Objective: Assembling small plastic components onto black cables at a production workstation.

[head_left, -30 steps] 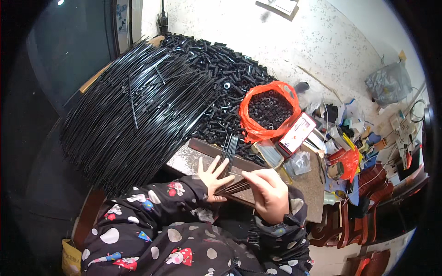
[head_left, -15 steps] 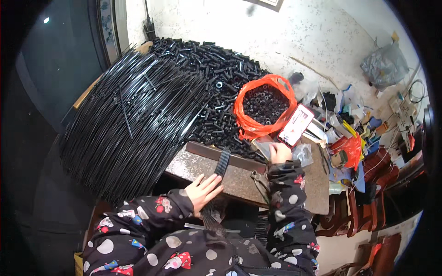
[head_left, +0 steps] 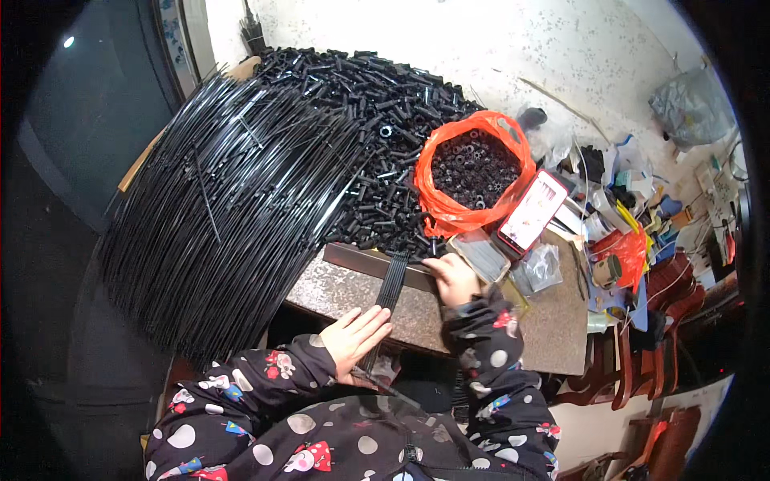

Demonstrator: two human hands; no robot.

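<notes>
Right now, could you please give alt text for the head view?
A person's left hand lies over a row of thin black rods across a table, with the right hand near a brown bar. To the left is a heap of long black rods; beyond lie short black tubes, an orange-red bag of small dark parts and a phone.

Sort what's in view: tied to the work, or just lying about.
Likely work: black rods under left hand; larger rod pile; brown bar; heap of black pieces; red bag of parts.
Likely lying about: phone; clear plastic bag; grey bag.
</notes>
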